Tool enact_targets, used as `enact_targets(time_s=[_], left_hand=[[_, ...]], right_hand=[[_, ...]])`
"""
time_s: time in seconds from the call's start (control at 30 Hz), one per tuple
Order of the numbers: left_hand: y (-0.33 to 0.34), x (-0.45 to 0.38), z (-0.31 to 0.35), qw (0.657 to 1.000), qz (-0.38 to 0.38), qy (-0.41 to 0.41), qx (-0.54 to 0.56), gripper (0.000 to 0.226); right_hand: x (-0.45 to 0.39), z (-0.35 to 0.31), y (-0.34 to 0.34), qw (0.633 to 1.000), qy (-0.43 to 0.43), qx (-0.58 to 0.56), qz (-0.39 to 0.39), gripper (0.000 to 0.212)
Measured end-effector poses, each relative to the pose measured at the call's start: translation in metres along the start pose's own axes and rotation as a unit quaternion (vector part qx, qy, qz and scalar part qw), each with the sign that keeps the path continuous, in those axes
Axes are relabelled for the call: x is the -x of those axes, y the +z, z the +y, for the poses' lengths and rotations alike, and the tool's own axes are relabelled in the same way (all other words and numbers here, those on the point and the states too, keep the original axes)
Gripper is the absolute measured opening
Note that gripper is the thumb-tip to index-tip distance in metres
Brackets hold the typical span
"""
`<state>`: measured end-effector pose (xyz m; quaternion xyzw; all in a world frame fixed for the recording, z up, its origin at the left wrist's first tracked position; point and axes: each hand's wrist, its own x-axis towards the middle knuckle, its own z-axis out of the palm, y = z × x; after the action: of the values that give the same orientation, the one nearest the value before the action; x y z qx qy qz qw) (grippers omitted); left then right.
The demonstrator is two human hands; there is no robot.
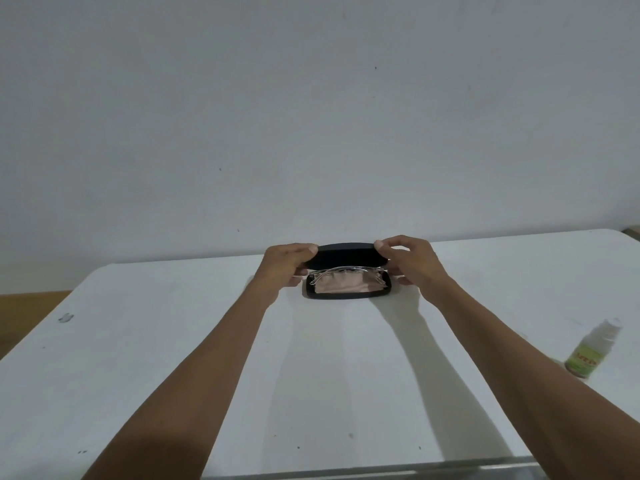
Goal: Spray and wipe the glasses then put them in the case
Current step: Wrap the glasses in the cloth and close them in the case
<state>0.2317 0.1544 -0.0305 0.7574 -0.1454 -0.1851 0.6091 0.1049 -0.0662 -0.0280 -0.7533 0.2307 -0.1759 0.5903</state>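
Observation:
A black glasses case (346, 295) lies near the far edge of the white table, its lid (346, 255) tilted partly up. Inside it I see clear-framed glasses (346, 270) lying on a beige cloth (346, 285). My left hand (285, 266) holds the lid's left end with the thumb on top. On the lid's right end sits my right hand (410, 261), fingers curled over it. A small spray bottle (594, 348) with a green label stands at the right, apart from both hands.
The white table (173, 358) ends just behind the case at a plain grey wall. Its left edge drops to a wooden floor (24, 317). A small grey mark (65, 318) lies on the table at left.

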Motion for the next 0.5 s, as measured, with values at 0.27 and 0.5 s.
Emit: enact_targets(time_s=[0.27, 0.5], left_hand=[[-0.010, 0.013, -0.008, 0.997, -0.055, 0.041, 0.015, 0.016], [-0.012, 0.022, -0.036, 0.993, -0.052, 0.103, -0.015, 0.021]], right_hand=[[0.010, 0.003, -0.010, 0.999, -0.006, -0.012, -0.049, 0.016], [0.022, 0.029, -0.010, 0.993, -0.070, 0.072, -0.060, 0.014]])
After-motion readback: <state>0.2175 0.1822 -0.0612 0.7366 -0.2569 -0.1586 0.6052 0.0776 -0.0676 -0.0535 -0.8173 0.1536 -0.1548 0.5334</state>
